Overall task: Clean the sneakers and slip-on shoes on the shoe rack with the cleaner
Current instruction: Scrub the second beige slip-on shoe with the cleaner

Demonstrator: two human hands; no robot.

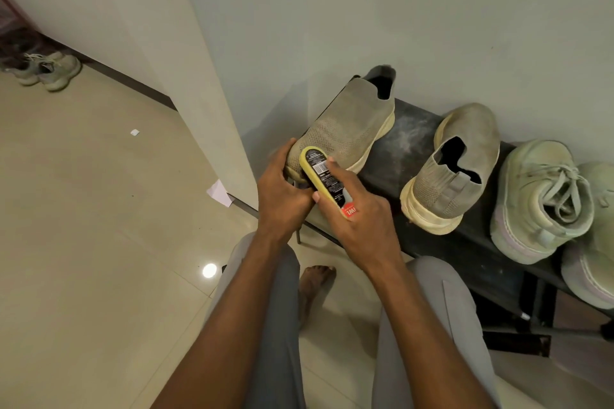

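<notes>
Left hand (282, 186) grips the toe of a grey slip-on shoe (349, 129) at the left end of the black shoe rack (408, 149); right hand (362, 226) holds the yellow-edged cleaner (324, 176) against that toe. Toe overhangs the rack's front edge. Second slip-on (452, 169) and a laced sneaker (541, 199) sit to the right, dusty bare shelf between the slip-ons; tiled floor (99, 209) lies open to the left.

The person is wearing light grey trousers (428, 335), one leg showing what may be a seam line. Both forearms are showing no sleeves, the left hand (282, 196) and right hand (362, 226) are wearing no gloves, and one foot (312, 289) is going bare.
</notes>
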